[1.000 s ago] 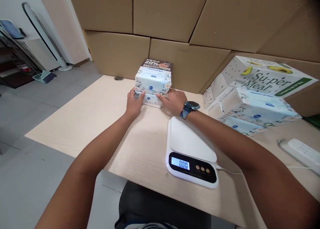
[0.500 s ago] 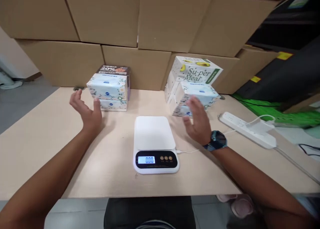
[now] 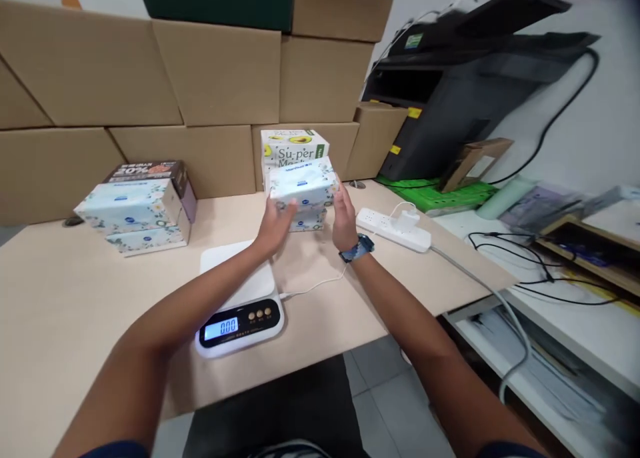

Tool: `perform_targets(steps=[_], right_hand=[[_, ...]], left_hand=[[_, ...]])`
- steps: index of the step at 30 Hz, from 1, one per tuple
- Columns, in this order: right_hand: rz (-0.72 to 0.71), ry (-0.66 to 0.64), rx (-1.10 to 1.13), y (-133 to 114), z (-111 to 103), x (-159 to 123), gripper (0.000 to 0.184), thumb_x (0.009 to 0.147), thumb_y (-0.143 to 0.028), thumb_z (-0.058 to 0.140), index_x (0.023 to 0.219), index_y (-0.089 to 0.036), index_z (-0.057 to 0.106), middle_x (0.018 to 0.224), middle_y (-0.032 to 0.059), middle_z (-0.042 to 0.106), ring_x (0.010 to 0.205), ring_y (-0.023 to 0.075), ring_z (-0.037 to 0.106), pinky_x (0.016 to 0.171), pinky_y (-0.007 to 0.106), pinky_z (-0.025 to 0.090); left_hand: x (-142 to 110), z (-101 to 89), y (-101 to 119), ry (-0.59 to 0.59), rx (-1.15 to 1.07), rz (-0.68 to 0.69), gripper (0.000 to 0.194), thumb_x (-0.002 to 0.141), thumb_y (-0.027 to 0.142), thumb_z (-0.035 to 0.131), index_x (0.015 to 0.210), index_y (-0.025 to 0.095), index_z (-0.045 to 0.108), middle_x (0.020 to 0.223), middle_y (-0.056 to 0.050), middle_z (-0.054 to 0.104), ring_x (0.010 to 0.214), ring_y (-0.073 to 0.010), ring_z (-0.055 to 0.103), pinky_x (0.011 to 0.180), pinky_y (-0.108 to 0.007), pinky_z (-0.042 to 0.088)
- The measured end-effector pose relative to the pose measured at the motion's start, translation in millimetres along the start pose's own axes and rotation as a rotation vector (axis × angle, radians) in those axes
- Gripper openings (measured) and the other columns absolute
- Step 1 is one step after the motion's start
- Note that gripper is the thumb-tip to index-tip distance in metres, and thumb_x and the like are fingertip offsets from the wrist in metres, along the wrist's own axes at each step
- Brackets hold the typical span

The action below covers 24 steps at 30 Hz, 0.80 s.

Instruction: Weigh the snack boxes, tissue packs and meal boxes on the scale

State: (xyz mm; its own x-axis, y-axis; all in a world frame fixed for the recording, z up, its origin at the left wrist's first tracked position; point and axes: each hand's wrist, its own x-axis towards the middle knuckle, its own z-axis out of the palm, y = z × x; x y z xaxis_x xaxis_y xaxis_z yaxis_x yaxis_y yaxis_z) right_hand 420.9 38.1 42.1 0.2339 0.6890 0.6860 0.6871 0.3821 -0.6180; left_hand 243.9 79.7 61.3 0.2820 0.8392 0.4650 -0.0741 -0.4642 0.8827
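Note:
In the head view, my left hand and my right hand grip a tissue pack from its two sides. This pack is pale blue with a floral print. Another tissue pack lies directly below it, partly hidden; I cannot tell whether the two touch. A Su-per Meal box with avocado pictures stands behind them. Under my left forearm, a white kitchen scale reads 0.00, its platform partly covered. My right wrist wears a watch.
At the left, two stacked tissue packs stand before a dark box. A white power strip lies to the right, its cord running off the table. Cardboard boxes form a wall behind, beside a black printer.
My view has turned to the right. Both hands, open and apart before, have moved to the right-hand stack and closed on its upper tissue pack. The scale still reads 0.00.

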Motion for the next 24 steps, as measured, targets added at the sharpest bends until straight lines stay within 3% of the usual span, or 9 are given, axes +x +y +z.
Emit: perform_targets(steps=[3, 5, 7, 10, 12, 15, 19, 22, 24], right_hand=[[-0.079, -0.037, 0.143, -27.0, -7.3, -33.2, 0.096, 0.106, -0.081, -0.001, 0.185, -0.029, 0.013, 0.188, 0.0065, 0.035, 0.175, 0.0257, 0.035, 0.141, 0.049, 0.040], [-0.100, -0.144, 0.286, -40.3, -5.5, -61.8, 0.101, 0.102, -0.091, 0.010, 0.185, -0.033, 0.011, 0.191, 0.0016, 0.027, 0.177, 0.0298, 0.031, 0.142, 0.051, 0.040], [-0.061, -0.312, 0.461, -47.0, 1.1, -89.4, 0.098, 0.104, -0.090, 0.027, 0.184, -0.036, 0.016, 0.192, 0.0006, 0.024, 0.176, 0.0329, 0.032, 0.140, 0.053, 0.043], [0.066, -0.548, 0.638, -44.1, 14.9, -117.3, 0.085, 0.108, -0.079, 0.047, 0.179, -0.033, 0.038, 0.185, 0.0047, 0.039, 0.171, 0.0353, 0.043, 0.139, 0.059, 0.044], [0.145, -0.618, 0.646, -38.2, 22.1, -124.7, 0.080, 0.106, -0.078, 0.053, 0.172, -0.032, 0.052, 0.177, 0.0061, 0.052, 0.166, 0.0363, 0.051, 0.138, 0.062, 0.044], [0.210, -0.556, 0.624, -34.3, 23.9, -128.1, 0.068, 0.107, -0.075, 0.055, 0.160, -0.034, 0.066, 0.164, 0.0062, 0.067, 0.153, 0.0349, 0.066, 0.129, 0.061, 0.056], [0.135, -0.377, 0.624, -39.0, 14.6, -135.4, 0.045, 0.110, -0.060, 0.062, 0.142, -0.035, 0.080, 0.145, 0.0067, 0.082, 0.128, 0.0314, 0.083, 0.108, 0.053, 0.073], [0.064, -0.279, 0.590, -34.6, 7.5, -141.2, 0.035, 0.112, -0.053, 0.061, 0.132, -0.036, 0.085, 0.137, 0.0059, 0.085, 0.114, 0.0281, 0.087, 0.095, 0.048, 0.077], [0.072, -0.291, 0.510, -26.2, 3.8, -143.1, 0.036, 0.113, -0.053, 0.057, 0.131, -0.037, 0.084, 0.137, 0.0060, 0.084, 0.117, 0.0269, 0.085, 0.096, 0.047, 0.075]], left_hand=[[-43.3, -44.2, 32.0, -0.016, 0.051, 0.059, 0.095, 0.086, 0.097, 0.064, 0.148, 0.025, 0.064, 0.155, -0.015, 0.069, 0.162, -0.0370, 0.053, 0.141, -0.052, 0.038], [-75.3, -78.8, 52.5, 0.014, 0.125, 0.089, 0.083, 0.095, 0.094, 0.053, 0.146, 0.030, 0.069, 0.152, -0.010, 0.070, 0.169, -0.0346, 0.045, 0.147, -0.052, 0.027], [-106.8, -105.2, 64.2, 0.039, 0.203, 0.033, 0.079, 0.102, 0.091, 0.040, 0.148, 0.034, 0.069, 0.152, -0.008, 0.070, 0.172, -0.0336, 0.041, 0.149, -0.054, 0.024], [-150.6, -127.3, 60.0, 0.039, 0.347, -0.088, 0.086, 0.104, 0.089, 0.034, 0.165, 0.031, 0.052, 0.168, -0.013, 0.060, 0.171, -0.0356, 0.041, 0.147, -0.058, 0.029], [-172.6, -135.3, 48.3, -0.041, 0.429, -0.125, 0.092, 0.105, 0.087, 0.033, 0.175, 0.027, 0.034, 0.177, -0.019, 0.048, 0.170, -0.0388, 0.042, 0.143, -0.063, 0.034], [-188.6, -143.8, 32.9, -0.157, 0.397, -0.137, 0.093, 0.107, 0.084, 0.025, 0.181, 0.028, 0.017, 0.184, -0.020, 0.038, 0.172, -0.0418, 0.038, 0.141, -0.068, 0.035], [-187.1, -151.2, 23.2, -0.170, 0.274, -0.087, 0.090, 0.108, 0.084, 0.028, 0.181, 0.033, 0.019, 0.187, -0.013, 0.035, 0.175, -0.0402, 0.032, 0.147, -0.064, 0.025], [-183.9, -154.4, 17.6, -0.204, 0.257, -0.004, 0.088, 0.109, 0.082, 0.031, 0.181, 0.033, 0.022, 0.187, -0.011, 0.035, 0.176, -0.0392, 0.031, 0.147, -0.062, 0.027], [-184.8, -154.3, 16.3, -0.216, 0.247, 0.006, 0.089, 0.109, 0.082, 0.028, 0.183, 0.033, 0.016, 0.190, -0.011, 0.030, 0.177, -0.0388, 0.030, 0.146, -0.061, 0.031]])
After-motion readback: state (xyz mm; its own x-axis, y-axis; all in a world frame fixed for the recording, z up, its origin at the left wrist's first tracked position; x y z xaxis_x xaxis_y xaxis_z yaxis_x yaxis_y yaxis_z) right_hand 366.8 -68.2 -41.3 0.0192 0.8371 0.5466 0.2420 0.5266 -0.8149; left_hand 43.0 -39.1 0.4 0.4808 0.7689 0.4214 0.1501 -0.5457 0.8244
